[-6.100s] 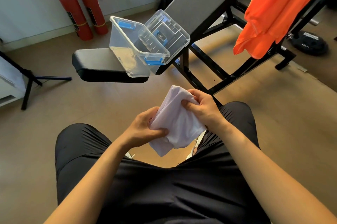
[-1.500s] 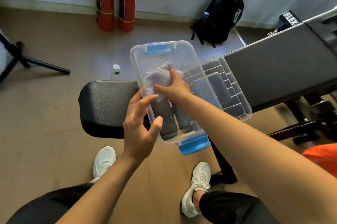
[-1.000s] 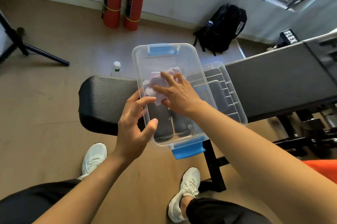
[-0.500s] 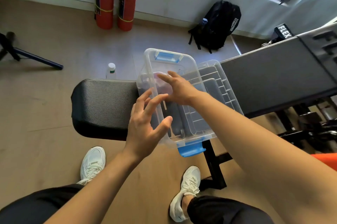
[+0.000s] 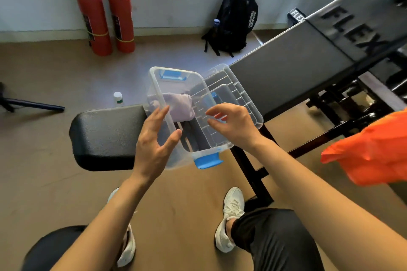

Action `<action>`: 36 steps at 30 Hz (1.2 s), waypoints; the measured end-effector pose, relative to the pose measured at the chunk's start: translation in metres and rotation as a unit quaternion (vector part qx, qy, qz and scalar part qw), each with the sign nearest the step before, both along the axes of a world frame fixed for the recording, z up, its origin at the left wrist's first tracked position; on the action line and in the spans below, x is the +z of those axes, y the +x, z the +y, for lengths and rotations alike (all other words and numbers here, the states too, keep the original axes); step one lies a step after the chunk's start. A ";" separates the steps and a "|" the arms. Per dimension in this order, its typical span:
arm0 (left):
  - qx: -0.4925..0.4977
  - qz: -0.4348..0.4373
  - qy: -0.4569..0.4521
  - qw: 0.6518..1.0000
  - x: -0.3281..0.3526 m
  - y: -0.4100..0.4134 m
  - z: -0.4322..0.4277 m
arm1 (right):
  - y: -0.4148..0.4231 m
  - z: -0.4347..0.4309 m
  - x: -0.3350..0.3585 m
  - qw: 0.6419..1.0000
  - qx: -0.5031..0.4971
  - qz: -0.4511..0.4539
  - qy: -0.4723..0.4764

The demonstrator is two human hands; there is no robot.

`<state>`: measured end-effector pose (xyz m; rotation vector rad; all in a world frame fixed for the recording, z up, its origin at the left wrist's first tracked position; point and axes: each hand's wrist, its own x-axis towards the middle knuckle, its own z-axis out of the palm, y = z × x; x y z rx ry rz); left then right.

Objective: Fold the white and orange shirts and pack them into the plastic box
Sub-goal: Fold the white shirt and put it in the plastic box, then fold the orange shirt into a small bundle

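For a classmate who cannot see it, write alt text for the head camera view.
A white shirt lies in a plastic box on a black bench, with the left hand and right hand open beside it. An orange shirt hangs at right.

White shirt [image 5: 178, 106] sits bundled inside the plastic box [image 5: 154, 85], up toward its 12 o'clock end, both grips clear of it. Left grip [image 5: 152, 147] is spread-fingered at the box's 8 o'clock wall. Right grip [image 5: 233, 127] is loosely curled over the 4 o'clock rim, holding nothing. The box is on the black counter [image 5: 105, 134], lid [image 5: 244, 96] at its 2 o'clock side. Orange shirt [image 5: 372, 149] hangs out at 3 o'clock.
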<state>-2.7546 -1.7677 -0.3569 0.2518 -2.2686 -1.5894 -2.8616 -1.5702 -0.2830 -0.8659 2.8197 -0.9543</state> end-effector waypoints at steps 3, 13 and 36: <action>0.049 0.041 -0.091 0.994 0.023 0.018 0.010 | 0.026 0.027 0.018 0.999 -0.009 0.039 -0.029; -0.195 0.051 -0.120 0.972 0.096 0.038 0.128 | 0.099 0.179 0.094 0.920 -0.257 0.296 -0.005; -0.267 -0.070 0.040 0.960 0.193 -0.098 0.384 | 0.086 0.326 0.117 0.770 -0.549 0.086 -0.315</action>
